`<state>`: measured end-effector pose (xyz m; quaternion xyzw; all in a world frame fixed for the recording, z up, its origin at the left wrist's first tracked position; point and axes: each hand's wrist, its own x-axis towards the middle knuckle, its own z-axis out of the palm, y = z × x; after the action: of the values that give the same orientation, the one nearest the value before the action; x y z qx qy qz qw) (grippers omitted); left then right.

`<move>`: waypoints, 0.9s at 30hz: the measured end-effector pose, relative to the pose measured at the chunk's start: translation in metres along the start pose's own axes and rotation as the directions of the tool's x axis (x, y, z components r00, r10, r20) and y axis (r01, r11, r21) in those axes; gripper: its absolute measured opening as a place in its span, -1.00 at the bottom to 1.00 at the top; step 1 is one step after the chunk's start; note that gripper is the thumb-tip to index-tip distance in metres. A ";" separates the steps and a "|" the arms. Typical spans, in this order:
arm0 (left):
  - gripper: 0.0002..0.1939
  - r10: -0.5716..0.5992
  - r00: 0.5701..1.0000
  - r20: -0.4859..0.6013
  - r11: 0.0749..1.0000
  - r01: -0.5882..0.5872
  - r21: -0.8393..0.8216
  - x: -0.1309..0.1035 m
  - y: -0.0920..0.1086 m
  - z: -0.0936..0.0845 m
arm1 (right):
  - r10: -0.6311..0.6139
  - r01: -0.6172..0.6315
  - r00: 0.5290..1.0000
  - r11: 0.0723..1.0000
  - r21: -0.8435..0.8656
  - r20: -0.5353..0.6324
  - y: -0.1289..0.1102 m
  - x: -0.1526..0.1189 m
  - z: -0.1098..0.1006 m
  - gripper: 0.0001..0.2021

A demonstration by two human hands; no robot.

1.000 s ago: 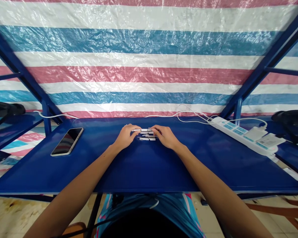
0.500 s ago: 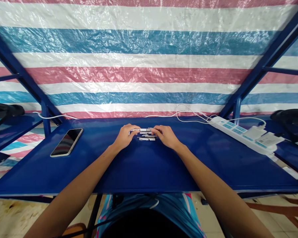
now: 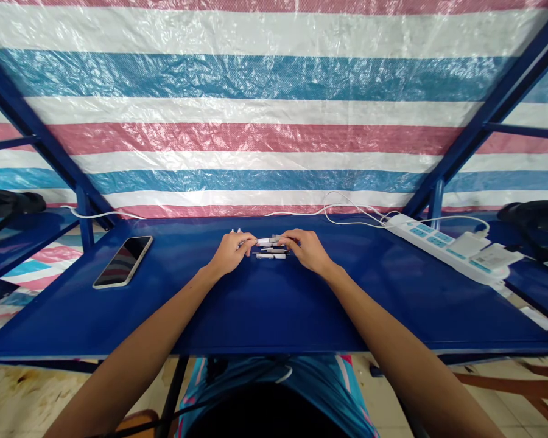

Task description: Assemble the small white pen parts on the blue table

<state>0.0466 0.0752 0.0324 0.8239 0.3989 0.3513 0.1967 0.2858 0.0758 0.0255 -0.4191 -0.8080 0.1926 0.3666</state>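
A slim white pen (image 3: 265, 242) is held level between my two hands, just above the table. My left hand (image 3: 231, 252) pinches its left end with thumb and fingers, and my right hand (image 3: 307, 250) is closed on the right end. Right below lie several more pens in a small row; the nearest one is a white-barrelled pen (image 3: 270, 256) with a clear left end, and a greyish pen (image 3: 274, 250) lies behind it. Small white tips (image 3: 235, 230) show past the knuckles of my left hand; what they belong to is hidden.
A phone (image 3: 123, 261) lies on the left of the blue table (image 3: 274, 310). To the right sits a white power strip (image 3: 442, 246) with plugged-in adapters and a white cable (image 3: 347, 220). Blue metal posts (image 3: 466, 109) and a striped plastic sheet (image 3: 265, 140) stand behind.
My left hand has shifted slightly left and down, and the held pen's left end has dropped a little. White tips now show beyond my left hand. My right hand has barely moved.
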 end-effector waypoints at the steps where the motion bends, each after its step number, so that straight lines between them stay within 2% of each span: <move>1: -0.62 -0.001 1.000 -0.002 1.000 0.001 0.006 0.000 0.000 0.000 | -0.002 0.002 1.000 1.000 0.005 0.000 0.000 0.000 0.000 -0.77; 11: -0.76 0.029 0.996 -0.085 0.997 -0.022 0.077 0.001 -0.006 0.004 | -0.010 0.008 0.999 0.998 0.065 0.041 -0.007 -0.002 0.000 -0.71; 18: -0.75 0.030 0.997 -0.075 0.996 -0.023 0.089 0.000 -0.005 0.002 | -0.018 0.009 0.994 0.996 0.084 0.106 -0.007 -0.001 -0.001 -0.65; 27: -0.65 0.002 1.000 -0.022 0.989 0.001 0.147 0.000 -0.004 0.003 | -0.012 0.005 0.997 0.995 0.097 0.071 -0.010 -0.001 -0.002 -0.70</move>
<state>0.0465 0.0780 0.0280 0.8324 0.4255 0.3300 0.1310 0.2821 0.0693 0.0323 -0.3904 -0.8122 0.2448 0.3578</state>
